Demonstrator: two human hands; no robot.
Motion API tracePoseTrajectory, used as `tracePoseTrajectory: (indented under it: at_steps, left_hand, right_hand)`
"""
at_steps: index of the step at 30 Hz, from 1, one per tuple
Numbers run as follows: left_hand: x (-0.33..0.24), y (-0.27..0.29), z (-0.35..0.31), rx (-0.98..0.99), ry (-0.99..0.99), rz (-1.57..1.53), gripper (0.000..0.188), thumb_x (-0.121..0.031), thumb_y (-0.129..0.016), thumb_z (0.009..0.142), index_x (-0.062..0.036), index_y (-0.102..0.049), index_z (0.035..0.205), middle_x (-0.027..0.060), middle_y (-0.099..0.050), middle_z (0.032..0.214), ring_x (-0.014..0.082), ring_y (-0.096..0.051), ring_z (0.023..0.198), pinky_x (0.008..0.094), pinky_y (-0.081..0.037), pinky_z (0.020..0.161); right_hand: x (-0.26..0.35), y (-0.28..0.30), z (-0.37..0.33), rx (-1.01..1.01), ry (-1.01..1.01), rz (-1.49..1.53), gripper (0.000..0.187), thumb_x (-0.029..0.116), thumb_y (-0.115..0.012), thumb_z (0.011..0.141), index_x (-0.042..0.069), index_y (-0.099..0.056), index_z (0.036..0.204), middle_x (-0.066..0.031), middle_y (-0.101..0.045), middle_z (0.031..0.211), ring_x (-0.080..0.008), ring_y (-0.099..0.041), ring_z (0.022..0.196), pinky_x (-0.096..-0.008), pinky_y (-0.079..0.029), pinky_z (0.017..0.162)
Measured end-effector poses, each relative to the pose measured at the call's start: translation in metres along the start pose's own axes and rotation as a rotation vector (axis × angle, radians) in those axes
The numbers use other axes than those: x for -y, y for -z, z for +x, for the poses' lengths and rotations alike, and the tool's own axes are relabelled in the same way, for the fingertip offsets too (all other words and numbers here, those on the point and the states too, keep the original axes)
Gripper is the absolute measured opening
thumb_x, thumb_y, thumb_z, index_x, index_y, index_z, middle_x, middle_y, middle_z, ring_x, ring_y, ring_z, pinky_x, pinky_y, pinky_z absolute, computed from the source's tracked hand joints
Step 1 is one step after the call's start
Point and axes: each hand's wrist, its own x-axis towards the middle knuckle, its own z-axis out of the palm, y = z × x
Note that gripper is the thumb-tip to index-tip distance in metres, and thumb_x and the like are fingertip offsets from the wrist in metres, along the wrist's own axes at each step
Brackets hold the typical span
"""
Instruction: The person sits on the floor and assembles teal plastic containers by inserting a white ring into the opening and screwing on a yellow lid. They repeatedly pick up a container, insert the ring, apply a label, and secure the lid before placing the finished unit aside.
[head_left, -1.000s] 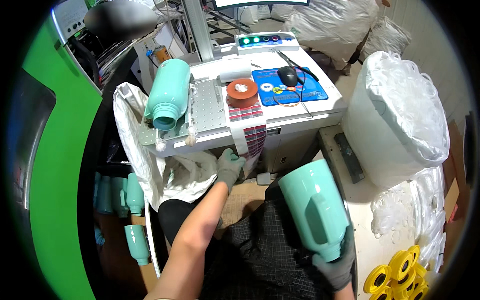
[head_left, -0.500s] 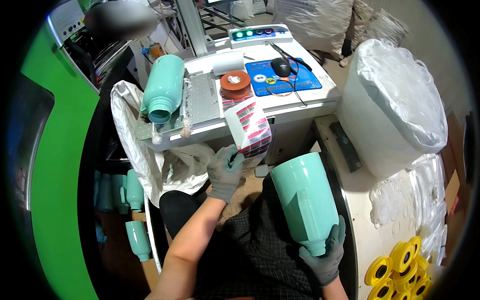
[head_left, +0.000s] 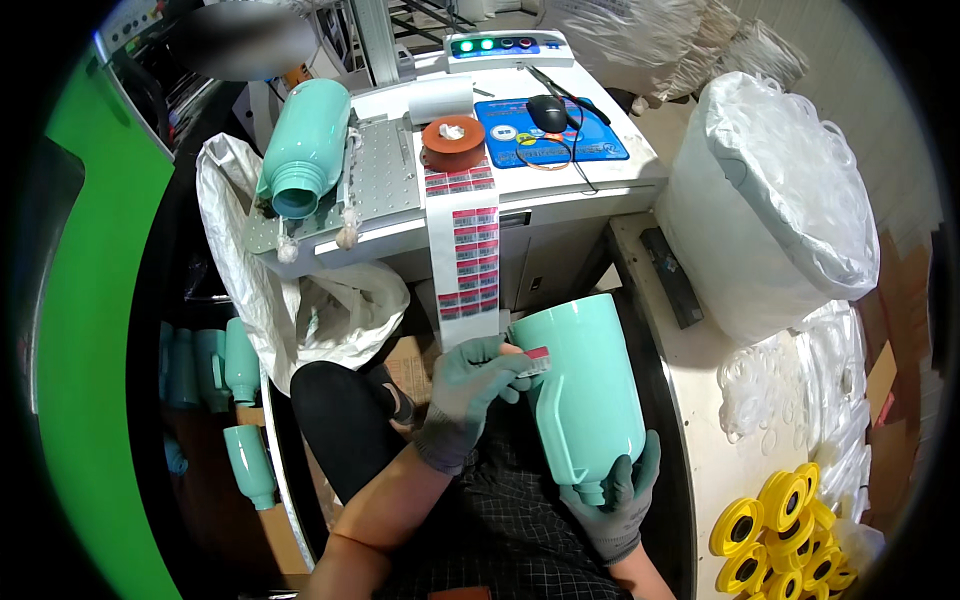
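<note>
A mint-green plastic bottle with a side handle lies over my lap, its neck toward me. My right hand, in a grey-green glove, grips it around the neck. Between the thumb and forefinger of my gloved left hand is a small red-and-white sticker. It is held against or just over the bottle's side, near the handle's upper end; whether it touches I cannot tell. A strip of stickers hangs down the table front from an orange-brown roll.
Another green bottle lies on a perforated metal plate. A mouse sits on a blue mat. To the right are a large white sack and yellow lids. More bottles stand low on the left.
My left hand has moved from the sticker strip to the bottle, bringing a peeled sticker. The strip now hangs straight. The bottle has turned a little in my right hand, its handle now facing left.
</note>
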Motion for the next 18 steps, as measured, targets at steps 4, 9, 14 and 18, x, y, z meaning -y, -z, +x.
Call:
tracePoseTrajectory:
  at_steps: [4, 9, 14, 18]
  left_hand:
    - [0.003, 0.002, 0.0, 0.09, -0.02, -0.074, 0.019, -0.02, -0.07, 0.097, -0.0019, -0.075, 0.103, 0.0046, -0.074, 0.091, 0.0097, -0.067, 0.08, 0.0246, -0.052, 0.071]
    - [0.006, 0.008, 0.003, 0.035, 0.014, -0.124, 0.019, -0.019, -0.07, 0.098, -0.0014, -0.073, 0.106, 0.0058, -0.073, 0.092, 0.0108, -0.066, 0.081, 0.0254, -0.052, 0.072]
    - [0.013, 0.005, 0.002, 0.062, -0.003, -0.198, 0.018, -0.017, -0.069, 0.099, -0.0017, -0.073, 0.108, 0.0059, -0.072, 0.091, 0.0112, -0.066, 0.081, 0.0254, -0.051, 0.072]
    - [0.007, -0.004, 0.003, 0.094, 0.008, -0.214, 0.017, -0.017, -0.068, 0.099, -0.0024, -0.073, 0.107, 0.0054, -0.072, 0.091, 0.0103, -0.065, 0.081, 0.0246, -0.051, 0.072]
  right_hand:
    - [0.002, 0.001, -0.002, 0.025, 0.005, -0.019, 0.115, 0.037, -0.099, 0.065, 0.033, -0.034, 0.16, -0.036, -0.032, 0.157, -0.0552, -0.049, 0.134, -0.0581, -0.052, 0.099]
    - [0.0, -0.001, 0.001, -0.002, 0.02, -0.002, 0.117, 0.036, -0.098, 0.066, 0.033, -0.031, 0.161, -0.0352, -0.031, 0.158, -0.0541, -0.05, 0.135, -0.0569, -0.054, 0.099]
    - [-0.004, 0.002, 0.01, -0.014, -0.052, 0.133, 0.121, 0.034, -0.097, 0.068, 0.031, -0.025, 0.165, -0.0341, -0.029, 0.16, -0.052, -0.049, 0.137, -0.0556, -0.055, 0.101]
    - [-0.004, -0.001, 0.006, -0.004, -0.005, 0.092, 0.122, 0.035, -0.098, 0.067, 0.031, -0.025, 0.165, -0.0346, -0.028, 0.16, -0.0519, -0.049, 0.138, -0.0549, -0.054, 0.102]
